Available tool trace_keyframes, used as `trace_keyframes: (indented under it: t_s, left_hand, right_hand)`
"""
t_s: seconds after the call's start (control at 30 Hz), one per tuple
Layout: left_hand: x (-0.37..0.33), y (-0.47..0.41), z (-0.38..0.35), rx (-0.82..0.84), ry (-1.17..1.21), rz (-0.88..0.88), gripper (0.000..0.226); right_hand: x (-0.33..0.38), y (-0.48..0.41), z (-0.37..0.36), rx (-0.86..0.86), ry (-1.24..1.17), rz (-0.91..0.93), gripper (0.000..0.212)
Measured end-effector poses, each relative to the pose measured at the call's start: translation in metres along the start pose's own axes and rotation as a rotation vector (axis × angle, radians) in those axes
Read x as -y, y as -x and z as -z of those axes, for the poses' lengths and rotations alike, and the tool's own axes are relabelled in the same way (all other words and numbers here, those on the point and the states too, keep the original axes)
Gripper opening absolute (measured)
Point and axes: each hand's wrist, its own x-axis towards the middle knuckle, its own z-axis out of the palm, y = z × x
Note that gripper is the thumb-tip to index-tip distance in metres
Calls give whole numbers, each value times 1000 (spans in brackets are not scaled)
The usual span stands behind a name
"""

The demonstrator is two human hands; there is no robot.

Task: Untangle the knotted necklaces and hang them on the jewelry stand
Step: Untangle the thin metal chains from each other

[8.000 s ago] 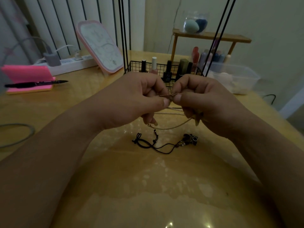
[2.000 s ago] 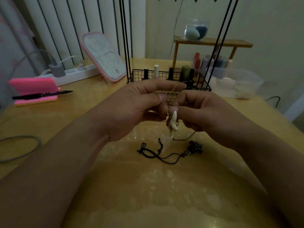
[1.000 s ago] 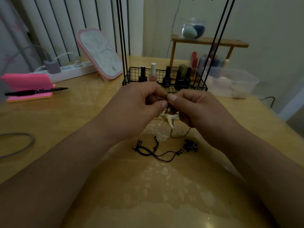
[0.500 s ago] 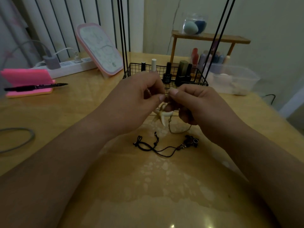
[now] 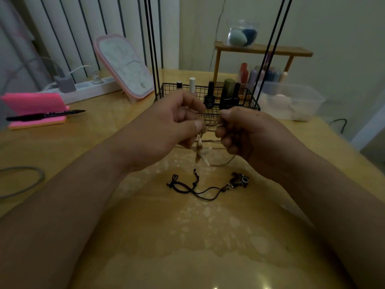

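Note:
A thin gold chain necklace with a white starfish pendant hangs between my two hands above the table. My left hand pinches the chain near the pendant with thumb and fingers. My right hand pinches the chain a short way to the right. A black cord necklace with a dark metal charm lies on the table below them. The black wire jewelry stand rises behind my hands; its top is out of view.
The stand's basket holds several nail polish bottles. A pink-framed mirror and a power strip sit back left, pink sticky notes with a pen at left. A clear plastic box and a wooden shelf stand back right.
My hands have drawn slightly apart, stretching a short length of chain between them. The starfish pendant now dangles lower under my left fingers. The black cord necklace has not moved.

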Motion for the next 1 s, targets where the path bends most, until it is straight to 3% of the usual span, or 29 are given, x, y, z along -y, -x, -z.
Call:
trace_keyframes:
  t_s: [0.13,0.23,0.43,0.73,0.8,0.9,1.0]
  left_hand:
    - [4,0,10,262,111,12,33]
    - [7,-2,14,365,339,-22,41]
    - [12,-10,20,367,796,-88,42]
    - [12,-9,22,215,890,-6,12]
    - [11,-8,22,186,783,-1,20]
    - [11,-6,13,75,209,8,32]
    - [8,-3,-4,-41,-148,-28,15]
  right_hand:
    - [1,2,0,56,-77,-42,15]
    - [-1,3,-1,121,-18,-38,16]
    - [1,0,5,115,-58,-48,13]
    - [6,1,8,114,-462,22,24]
    - [8,2,7,90,-504,37,27]
    - [9,1,6,52,-455,78,24]
    - [8,0,6,43,-409,93,23]
